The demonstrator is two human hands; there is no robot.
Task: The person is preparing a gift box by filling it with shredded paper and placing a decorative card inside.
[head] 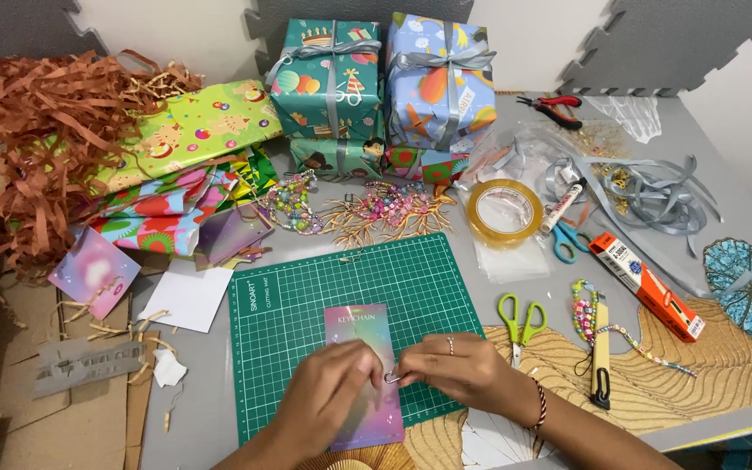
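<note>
- The grey tabletop is crowded with craft things; a heap of brown paper shreds fills its far left corner.
- At the back stand two wrapped gift boxes with grey ribbon, a green one and a blue one.
- Right in front of the person lies the green cutting mat, and on it, upright and near its front edge, an iridescent pink card.
- The left hand rests flat over the card's lower part, fingers curled, pinning it to the mat.
- The right hand has its fingertips pinched together on a small metal ring at the card's right edge.
- This looks like the step of fixing the ring to the card. The ring is tiny, so I'd judge the next move needs a fine grip and the card held flat.
- Green-handled scissors and a roll of clear tape lie just to the right, within reach.
</note>
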